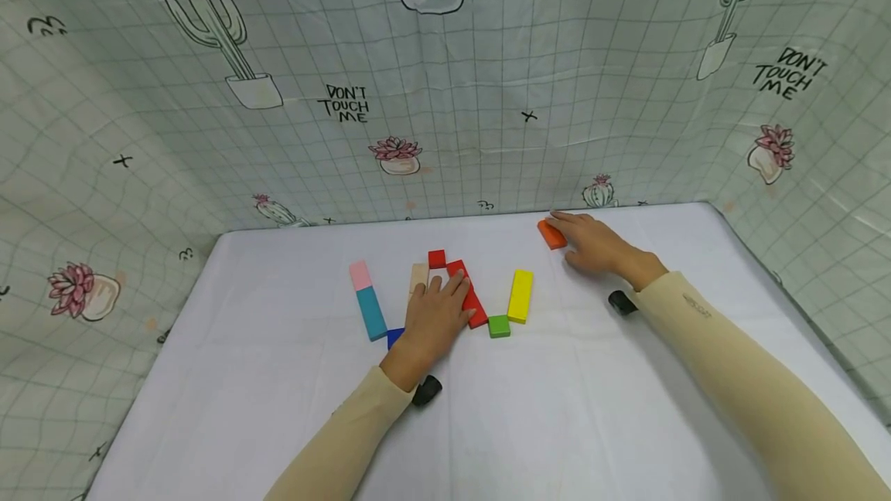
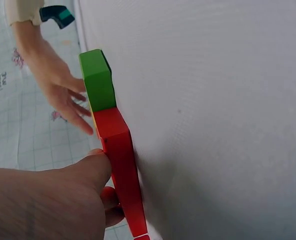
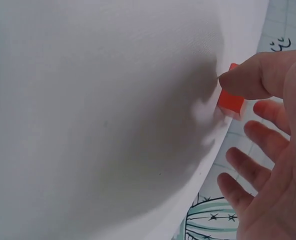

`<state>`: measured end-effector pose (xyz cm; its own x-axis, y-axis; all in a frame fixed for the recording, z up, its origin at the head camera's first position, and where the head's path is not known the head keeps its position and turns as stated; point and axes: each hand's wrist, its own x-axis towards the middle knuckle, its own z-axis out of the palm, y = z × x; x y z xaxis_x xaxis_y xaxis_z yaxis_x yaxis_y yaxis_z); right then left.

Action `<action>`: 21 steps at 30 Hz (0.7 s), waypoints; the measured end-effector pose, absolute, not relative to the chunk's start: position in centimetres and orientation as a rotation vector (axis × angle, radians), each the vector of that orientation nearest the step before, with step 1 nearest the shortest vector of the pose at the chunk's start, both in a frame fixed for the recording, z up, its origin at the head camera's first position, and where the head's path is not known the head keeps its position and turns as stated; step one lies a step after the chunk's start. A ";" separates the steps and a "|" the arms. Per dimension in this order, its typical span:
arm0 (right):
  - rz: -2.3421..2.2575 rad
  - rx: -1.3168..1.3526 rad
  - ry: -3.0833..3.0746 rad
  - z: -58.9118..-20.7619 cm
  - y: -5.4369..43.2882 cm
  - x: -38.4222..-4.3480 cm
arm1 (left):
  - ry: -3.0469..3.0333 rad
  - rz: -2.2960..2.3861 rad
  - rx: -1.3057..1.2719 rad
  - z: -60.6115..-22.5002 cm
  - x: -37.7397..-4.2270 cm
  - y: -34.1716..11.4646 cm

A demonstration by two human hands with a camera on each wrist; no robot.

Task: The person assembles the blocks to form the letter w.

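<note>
My left hand (image 1: 435, 321) rests over a long red block (image 1: 474, 308) lying at a slant. In the left wrist view its thumb and fingertips touch the red block (image 2: 125, 185) along one side, fingers spread. A light wooden block (image 1: 418, 275) and a blue block (image 1: 395, 335) are partly hidden by this hand. My right hand (image 1: 597, 246) is at the table's far side beside an orange block (image 1: 552, 235). Its forefinger lies along the orange block, while the thumb stands a little off it. In the right wrist view the thumb overlaps the orange block (image 3: 232, 102) and the other fingers are spread.
A small red cube (image 1: 436, 259) lies beyond the long red block. To its right are a green block (image 1: 499, 326) and a yellow block (image 1: 520, 296); at left, a pink block (image 1: 360, 275) meets a teal one (image 1: 372, 314). The patterned cloth (image 1: 473, 91) hangs behind the white table (image 1: 278, 408).
</note>
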<state>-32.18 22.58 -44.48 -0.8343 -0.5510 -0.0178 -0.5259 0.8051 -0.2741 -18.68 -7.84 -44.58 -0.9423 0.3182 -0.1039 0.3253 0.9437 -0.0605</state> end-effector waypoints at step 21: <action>-0.429 -0.889 2.929 -44.2 21.8 -32.4 | 3.003 -0.112 0.497 -44.7 -18.8 -7.9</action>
